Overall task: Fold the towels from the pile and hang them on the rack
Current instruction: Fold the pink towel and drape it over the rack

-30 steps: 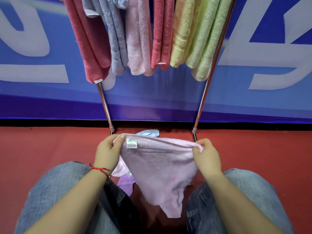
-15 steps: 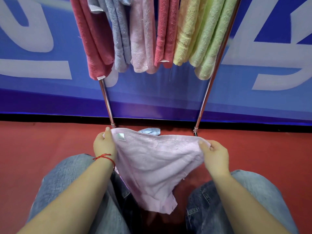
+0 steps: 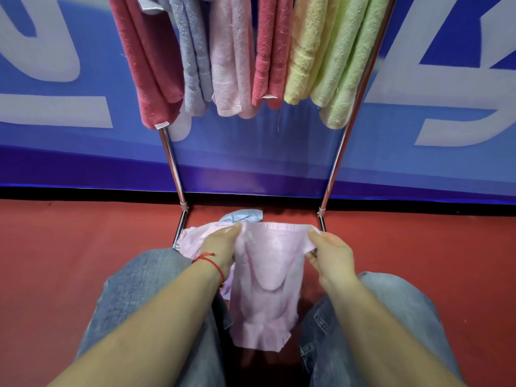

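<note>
The left hand [image 3: 222, 247] pinches the top edge of a pale pink terry towel [image 3: 265, 289] at its left end, thumb and fingertips closed on the cloth, and the right hand [image 3: 331, 256] grips the same edge at its right end, so the two hands are apart with the towel's upper hem stretched between them. The towel hangs down from that hem between the person's knees, which are in faded blue jeans [image 3: 145, 297], its lower end creased and ragged. A thin red cord bracelet [image 3: 213, 262] circles the left wrist. More pale pink cloth bunches behind the left hand (whether it belongs to the held towel cannot be told), and a crumpled light blue cloth [image 3: 245, 215] lies on the red floor [image 3: 69, 247] just beyond the hands. Past that stands a chrome metal rack [image 3: 171, 163], its two uprights rising before a blue banner with white lettering [image 3: 55, 113]. Folded towels hang side by side from the rack: dark red [image 3: 150, 68], grey [image 3: 192, 65], pink [image 3: 231, 65], red [image 3: 272, 51], yellow [image 3: 304, 51] and light green [image 3: 349, 68].
</note>
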`<state>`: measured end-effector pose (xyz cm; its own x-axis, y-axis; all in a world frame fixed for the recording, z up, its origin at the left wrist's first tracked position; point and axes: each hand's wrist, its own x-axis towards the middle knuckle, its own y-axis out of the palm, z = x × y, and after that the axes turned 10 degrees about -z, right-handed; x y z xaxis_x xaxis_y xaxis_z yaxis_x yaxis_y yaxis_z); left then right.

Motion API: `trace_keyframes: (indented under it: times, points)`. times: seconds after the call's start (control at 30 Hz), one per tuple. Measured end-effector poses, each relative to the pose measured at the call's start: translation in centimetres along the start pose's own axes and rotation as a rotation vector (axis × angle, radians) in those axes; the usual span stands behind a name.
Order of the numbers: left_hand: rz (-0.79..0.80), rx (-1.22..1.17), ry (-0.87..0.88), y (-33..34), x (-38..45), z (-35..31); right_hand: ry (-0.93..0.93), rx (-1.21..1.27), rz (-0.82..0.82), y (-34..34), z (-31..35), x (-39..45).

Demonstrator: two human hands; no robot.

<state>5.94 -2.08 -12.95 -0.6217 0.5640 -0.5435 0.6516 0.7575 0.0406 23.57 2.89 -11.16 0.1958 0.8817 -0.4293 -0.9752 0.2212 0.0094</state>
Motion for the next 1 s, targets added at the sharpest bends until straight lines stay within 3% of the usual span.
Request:
trace_keyframes:
  times: [0.13, 0.27, 0.57, 0.73, 0.8, 0.9, 1.0]
  points:
    - [0.263, -0.038, 0.039, 2.5, -2.4, 0.6, -0.01, -0.051, 0.144, 1.5, -0.8, -1.5]
    - [0.423, -0.051, 0.053, 3.2, -3.2, 1.1, 0.05, -0.009, 0.274, 1.3, -0.4, -2.1]
    - [0.519, 0.049, 0.21, 2.3, -3.7, 0.3, 0.177, 0.143, 0.413, 0.2, 0.5, -2.1]
    - [0.456, 0.096, 0.301, 2.2, -3.4, 0.3, 0.23, 0.176, 0.439, 0.4, 0.3, -1.8]
    - [0.42, 0.13, 0.35, 2.0, -3.3, 0.2, 0.139, 0.064, 0.403, 0.5, 0.3, -1.9]
    - [0.373, 0.277, 0.485, 1.9, -2.9, 0.5, -0.242, -0.286, 0.278, 0.1, 0.2, -1.3]
    - [0.422, 0.429, 0.607, 1.7, -3.0, 0.8, -0.552, -0.563, 0.382, -0.4, -0.3, -0.8]
